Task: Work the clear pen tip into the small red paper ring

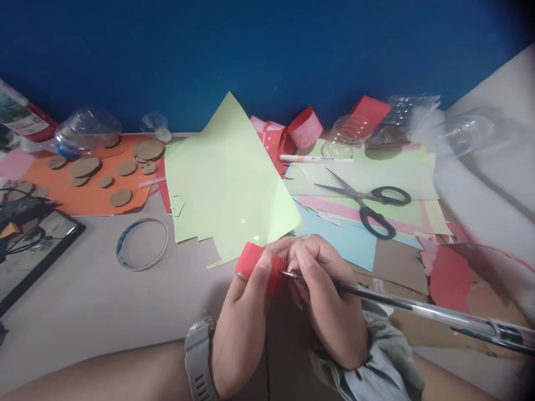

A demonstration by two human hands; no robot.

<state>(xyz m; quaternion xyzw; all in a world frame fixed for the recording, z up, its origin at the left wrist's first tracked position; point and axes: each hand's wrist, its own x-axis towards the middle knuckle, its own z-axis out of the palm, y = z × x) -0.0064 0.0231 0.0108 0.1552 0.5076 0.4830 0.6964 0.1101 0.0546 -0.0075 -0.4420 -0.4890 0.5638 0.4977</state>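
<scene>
Left hand (244, 312) grasps red paper roll (262, 266), right hand (330, 303) grips pen (418, 309) with tip touching roll, near desk (96, 301) front edge; scissors (370, 203) well apart.

From my remote seat I saw a large pale green paper sheet (228, 178) lying at the centre of the grey table (83, 301). At three o'clock from it lay black-handled steel scissors (368, 203) on a stack of pastel paper sheets (376, 184), with a white marker pen (315, 159) just beyond at twelve. At nine o'clock an orange paper sheet (90, 200) carried brown cardboard discs (121, 196). A thin wire ring (142, 244) lay at six o'clock from those. Clear plastic bottle pieces (87, 131) stood against the blue wall (267, 50).
</scene>
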